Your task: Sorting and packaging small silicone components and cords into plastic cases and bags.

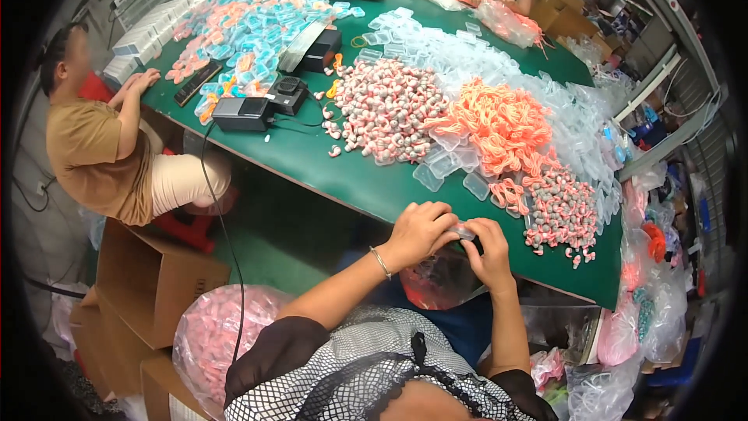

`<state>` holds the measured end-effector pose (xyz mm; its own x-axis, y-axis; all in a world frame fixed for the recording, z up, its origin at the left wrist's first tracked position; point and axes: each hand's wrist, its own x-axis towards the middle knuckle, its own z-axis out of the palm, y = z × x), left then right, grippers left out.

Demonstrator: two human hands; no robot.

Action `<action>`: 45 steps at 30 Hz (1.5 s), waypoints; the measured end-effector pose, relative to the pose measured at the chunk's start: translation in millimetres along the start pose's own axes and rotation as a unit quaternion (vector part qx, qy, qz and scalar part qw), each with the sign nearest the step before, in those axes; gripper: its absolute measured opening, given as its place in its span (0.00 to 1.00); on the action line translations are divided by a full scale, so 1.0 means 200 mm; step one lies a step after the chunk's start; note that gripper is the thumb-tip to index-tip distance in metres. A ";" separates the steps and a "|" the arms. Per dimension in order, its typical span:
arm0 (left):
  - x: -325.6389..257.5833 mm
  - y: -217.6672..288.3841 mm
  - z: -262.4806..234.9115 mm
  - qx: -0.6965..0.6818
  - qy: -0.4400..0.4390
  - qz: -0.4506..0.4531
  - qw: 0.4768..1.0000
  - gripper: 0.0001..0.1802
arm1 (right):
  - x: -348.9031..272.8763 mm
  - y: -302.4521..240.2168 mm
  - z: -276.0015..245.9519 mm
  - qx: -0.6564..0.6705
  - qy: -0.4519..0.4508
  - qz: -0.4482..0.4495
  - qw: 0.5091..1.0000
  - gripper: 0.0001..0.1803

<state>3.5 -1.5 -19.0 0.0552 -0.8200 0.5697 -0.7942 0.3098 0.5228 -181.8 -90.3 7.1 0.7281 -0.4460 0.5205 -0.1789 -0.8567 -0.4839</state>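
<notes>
Left hand (421,232) and right hand (488,253) grip a small clear box (464,229) beside the green desk's near edge (336,184).

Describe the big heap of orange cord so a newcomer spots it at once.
On the green table, find the larger pile of pink-and-grey pieces and the smaller pile to its right. Between them sits the heap of orange cord, beside clear plastic boxes. Its tangled, bright orange strands set it apart from the rounded pieces and boxes.
</notes>
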 end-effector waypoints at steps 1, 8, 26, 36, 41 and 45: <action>0.00 0.01 0.00 0.001 0.004 -0.010 1.000 0.15 | 0.00 0.01 0.01 -0.002 0.007 0.007 1.000 0.18; -0.02 -0.01 -0.01 -0.024 -0.006 0.041 0.999 0.14 | -0.01 0.00 0.03 0.045 0.012 0.046 0.998 0.16; -0.02 -0.08 -0.17 -0.251 -0.080 -0.047 0.963 0.31 | -0.33 -0.18 0.12 0.041 0.081 0.010 0.996 0.14; 0.03 -0.08 -0.06 -0.024 -0.003 -0.011 1.000 0.09 | -1.01 0.73 0.96 -0.091 -0.505 0.347 0.785 0.25; 0.01 -0.08 -0.07 -0.010 0.019 0.010 1.000 0.08 | -1.05 0.71 1.09 -0.038 -0.515 0.383 0.766 0.21; 0.00 -0.06 -0.08 0.012 0.014 0.008 1.000 0.08 | -1.15 0.76 1.13 -0.023 -0.489 0.408 0.771 0.21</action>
<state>23.3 1.3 -15.4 0.0587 -0.8005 0.5965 -0.8093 0.3118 0.4979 -226.5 -59.5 -344.9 0.5078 -0.4527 -0.7329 -0.8478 -0.4135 -0.3320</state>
